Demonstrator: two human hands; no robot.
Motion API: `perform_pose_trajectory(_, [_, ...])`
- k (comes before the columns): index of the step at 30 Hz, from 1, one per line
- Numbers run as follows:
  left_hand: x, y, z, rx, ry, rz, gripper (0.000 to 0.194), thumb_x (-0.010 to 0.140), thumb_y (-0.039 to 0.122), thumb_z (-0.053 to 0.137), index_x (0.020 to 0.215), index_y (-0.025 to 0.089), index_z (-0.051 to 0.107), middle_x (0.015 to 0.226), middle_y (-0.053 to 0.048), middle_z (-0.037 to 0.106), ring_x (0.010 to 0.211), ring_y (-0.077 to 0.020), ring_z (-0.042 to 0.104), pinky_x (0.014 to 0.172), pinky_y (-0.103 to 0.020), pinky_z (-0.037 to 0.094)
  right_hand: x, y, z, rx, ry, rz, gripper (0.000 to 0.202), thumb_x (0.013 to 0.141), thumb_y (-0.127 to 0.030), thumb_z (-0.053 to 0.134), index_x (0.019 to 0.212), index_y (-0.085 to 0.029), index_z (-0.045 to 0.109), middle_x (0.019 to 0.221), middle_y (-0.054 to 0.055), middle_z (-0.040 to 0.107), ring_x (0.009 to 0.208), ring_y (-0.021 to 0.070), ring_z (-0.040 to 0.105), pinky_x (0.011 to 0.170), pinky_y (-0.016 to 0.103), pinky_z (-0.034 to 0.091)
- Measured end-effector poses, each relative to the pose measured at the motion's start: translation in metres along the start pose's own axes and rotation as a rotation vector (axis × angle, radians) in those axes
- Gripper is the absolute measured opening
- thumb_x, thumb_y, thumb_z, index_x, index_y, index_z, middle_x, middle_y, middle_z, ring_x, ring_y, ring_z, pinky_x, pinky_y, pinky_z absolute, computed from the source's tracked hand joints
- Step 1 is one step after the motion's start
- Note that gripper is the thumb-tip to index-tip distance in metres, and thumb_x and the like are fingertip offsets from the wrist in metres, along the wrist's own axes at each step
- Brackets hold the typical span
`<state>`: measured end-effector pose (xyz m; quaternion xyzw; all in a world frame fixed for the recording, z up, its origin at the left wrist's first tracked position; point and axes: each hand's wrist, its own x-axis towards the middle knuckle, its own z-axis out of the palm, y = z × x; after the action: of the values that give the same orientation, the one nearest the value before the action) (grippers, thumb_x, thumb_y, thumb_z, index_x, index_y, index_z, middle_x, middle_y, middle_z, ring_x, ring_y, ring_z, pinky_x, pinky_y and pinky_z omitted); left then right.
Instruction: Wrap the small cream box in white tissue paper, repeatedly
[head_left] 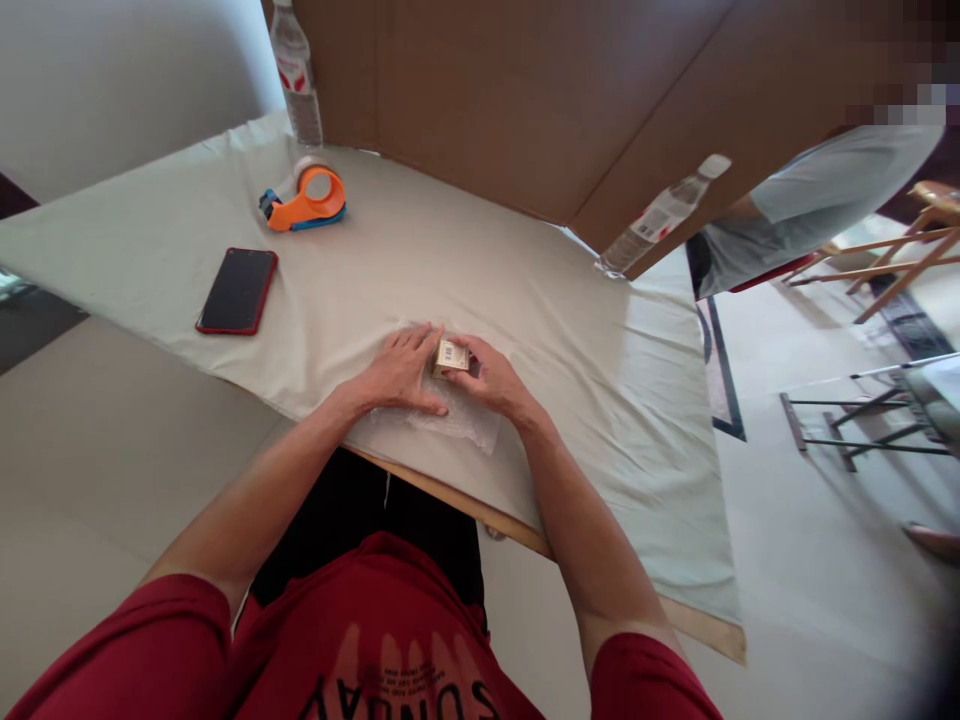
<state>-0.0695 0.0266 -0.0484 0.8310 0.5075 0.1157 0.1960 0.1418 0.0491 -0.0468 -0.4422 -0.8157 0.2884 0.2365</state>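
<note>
A small pale-gold box (451,355) with a barcode label is held between the thumb and fingers of my right hand (487,375). Under it, a clear sheet of bubble wrap (457,425) lies on the cloth near the table's front edge. My left hand (405,370) rests flat on the wrap just left of the box, fingers stretched out and thumb apart. Part of the wrap is hidden beneath both hands.
An orange tape dispenser (307,203) and a red-cased phone (238,291) lie on the cloth-covered table (375,240) to the left. Two water bottles (296,75) stand against a tall cardboard panel (480,90). Beyond the panel, another person's grey sleeve (832,195) shows.
</note>
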Motion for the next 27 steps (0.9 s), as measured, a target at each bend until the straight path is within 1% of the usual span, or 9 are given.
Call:
perform_pose_trajectory(4, [-0.008, -0.004, -0.001, -0.039, 0.073, -0.011, 0.108, 0.073, 0.053, 0.076, 0.158, 0.009, 0.024, 0.163, -0.025, 0.036, 0.151, -0.0388, 0.034, 0.123, -0.049, 0.028, -0.005, 0.001, 0.008, 0.046, 0.093, 0.065, 0.052, 0.078, -0.040, 0.069, 0.126, -0.021, 0.059, 0.120, 0.011, 0.071, 0.104, 0.0271, 0.066, 0.094, 0.042, 0.051])
perform_pose_trajectory(6, [-0.012, -0.005, 0.001, -0.044, 0.099, -0.017, 0.105, 0.073, 0.051, 0.075, 0.157, 0.011, 0.027, 0.161, -0.023, 0.038, 0.150, -0.0384, 0.036, 0.124, -0.050, 0.027, -0.007, 0.001, 0.011, 0.087, 0.135, 0.092, 0.051, 0.077, -0.043, 0.071, 0.121, -0.020, 0.060, 0.114, 0.010, 0.073, 0.100, 0.0263, 0.067, 0.093, 0.042, 0.052])
perform_pose_trajectory(8, [-0.014, -0.006, 0.003, -0.049, 0.116, -0.016, 0.102, 0.073, 0.052, 0.075, 0.155, 0.012, 0.029, 0.160, -0.022, 0.041, 0.149, -0.0386, 0.038, 0.124, -0.052, 0.027, -0.008, 0.000, 0.012, 0.115, 0.148, 0.106, 0.048, 0.077, -0.046, 0.071, 0.116, -0.020, 0.061, 0.109, 0.009, 0.074, 0.097, 0.0256, 0.067, 0.091, 0.042, 0.052])
perform_pose_trajectory(12, [-0.015, -0.007, 0.006, -0.051, 0.123, -0.005, 0.103, 0.073, 0.054, 0.075, 0.156, 0.014, 0.028, 0.157, -0.022, 0.044, 0.147, -0.0395, 0.040, 0.123, -0.054, 0.028, -0.008, 0.002, 0.012, 0.134, 0.141, 0.101, 0.047, 0.077, -0.047, 0.071, 0.115, -0.021, 0.062, 0.107, 0.008, 0.074, 0.094, 0.0248, 0.067, 0.089, 0.041, 0.053])
perform_pose_trajectory(17, [-0.016, -0.007, 0.006, -0.040, 0.137, -0.005, 0.104, 0.073, 0.055, 0.074, 0.157, 0.016, 0.029, 0.156, -0.020, 0.046, 0.145, -0.0377, 0.042, 0.123, -0.051, 0.028, -0.007, 0.005, 0.013, 0.146, 0.147, 0.088, 0.049, 0.075, -0.048, 0.072, 0.115, -0.021, 0.062, 0.108, 0.009, 0.074, 0.095, 0.0251, 0.068, 0.089, 0.042, 0.053])
perform_pose_trajectory(22, [-0.016, -0.007, 0.007, -0.007, 0.143, 0.007, 0.104, 0.074, 0.055, 0.073, 0.157, 0.011, 0.028, 0.154, -0.021, 0.048, 0.143, -0.0362, 0.044, 0.123, -0.048, 0.028, -0.004, 0.010, 0.015, 0.125, 0.153, 0.056, 0.046, 0.075, -0.050, 0.072, 0.110, -0.021, 0.061, 0.108, 0.010, 0.074, 0.098, 0.0251, 0.069, 0.090, 0.043, 0.054])
perform_pose_trajectory(27, [-0.015, -0.007, 0.008, 0.009, 0.148, -0.005, 0.104, 0.073, 0.055, 0.073, 0.157, 0.015, 0.029, 0.155, -0.020, 0.048, 0.144, -0.0380, 0.043, 0.123, -0.051, 0.027, -0.001, 0.013, 0.017, 0.124, 0.153, 0.032, 0.047, 0.074, -0.047, 0.072, 0.111, -0.021, 0.059, 0.110, 0.011, 0.073, 0.100, 0.0255, 0.068, 0.092, 0.043, 0.054])
